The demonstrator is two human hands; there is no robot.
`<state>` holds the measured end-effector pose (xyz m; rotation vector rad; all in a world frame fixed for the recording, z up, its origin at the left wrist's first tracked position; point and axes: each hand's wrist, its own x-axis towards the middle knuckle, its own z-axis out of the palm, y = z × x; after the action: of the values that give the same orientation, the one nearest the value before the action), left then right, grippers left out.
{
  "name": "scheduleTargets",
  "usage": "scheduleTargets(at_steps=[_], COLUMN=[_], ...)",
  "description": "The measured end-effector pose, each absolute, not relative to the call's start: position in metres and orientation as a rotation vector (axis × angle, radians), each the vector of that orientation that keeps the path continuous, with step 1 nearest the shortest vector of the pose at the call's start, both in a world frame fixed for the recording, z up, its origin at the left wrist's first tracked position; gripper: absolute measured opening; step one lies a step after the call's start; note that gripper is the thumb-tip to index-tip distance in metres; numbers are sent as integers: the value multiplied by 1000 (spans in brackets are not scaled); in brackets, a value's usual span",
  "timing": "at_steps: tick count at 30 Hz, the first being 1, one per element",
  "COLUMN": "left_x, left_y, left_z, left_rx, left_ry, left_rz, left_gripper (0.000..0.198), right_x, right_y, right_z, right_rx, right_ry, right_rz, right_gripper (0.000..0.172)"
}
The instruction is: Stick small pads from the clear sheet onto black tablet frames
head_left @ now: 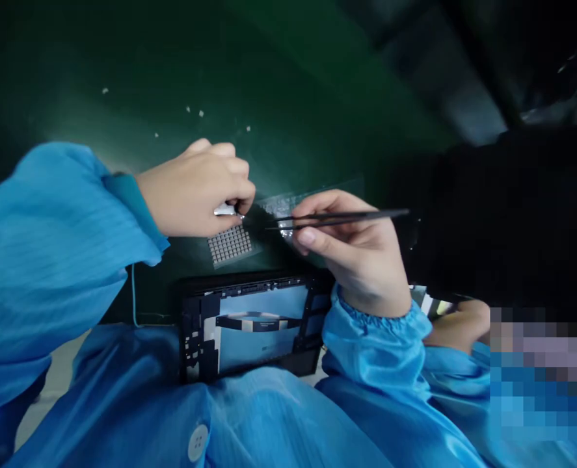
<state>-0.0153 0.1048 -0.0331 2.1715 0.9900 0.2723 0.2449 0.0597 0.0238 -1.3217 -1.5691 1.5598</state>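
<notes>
My left hand (195,188) is closed in a pinch at the upper edge of a sheet of small grey square pads (229,246). A whitish bit shows between its thumb and fingers, partly hidden. In my right hand (361,253) is a pair of black tweezers (341,219), gripped between thumb and fingers. The tips point left toward my left fingertips, slightly apart, and I see nothing clear between them. Below both hands, an opened tablet-like device (263,348) leans near my lap, with a dark frame and a light blue inner panel.
A dark green work surface (293,97) spreads beyond my hands, with several tiny white bits scattered on it. Clear shiny plastic lies partly behind my right hand. A dark mass (468,214) fills the right side. Another person's hand (458,327) and blue sleeve show at lower right.
</notes>
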Motion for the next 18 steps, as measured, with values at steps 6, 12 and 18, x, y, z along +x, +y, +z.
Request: scheduleTargets(at_steps=[6, 12, 18], left_x=[-13, -13, -10], left_y=[106, 104, 106], left_z=[-30, -26, -21], left_rx=[2178, 2255, 2266], left_ry=[1004, 1044, 1091], left_rz=[221, 158, 74], left_gripper=[32, 21, 23], right_x=[237, 234, 235], right_y=[74, 79, 78], right_z=[4, -4, -1], right_rx=[-1264, -1210, -1207], right_ry=[-1904, -2016, -2043], right_rz=[1447, 1485, 1459], right_gripper=[25, 24, 23])
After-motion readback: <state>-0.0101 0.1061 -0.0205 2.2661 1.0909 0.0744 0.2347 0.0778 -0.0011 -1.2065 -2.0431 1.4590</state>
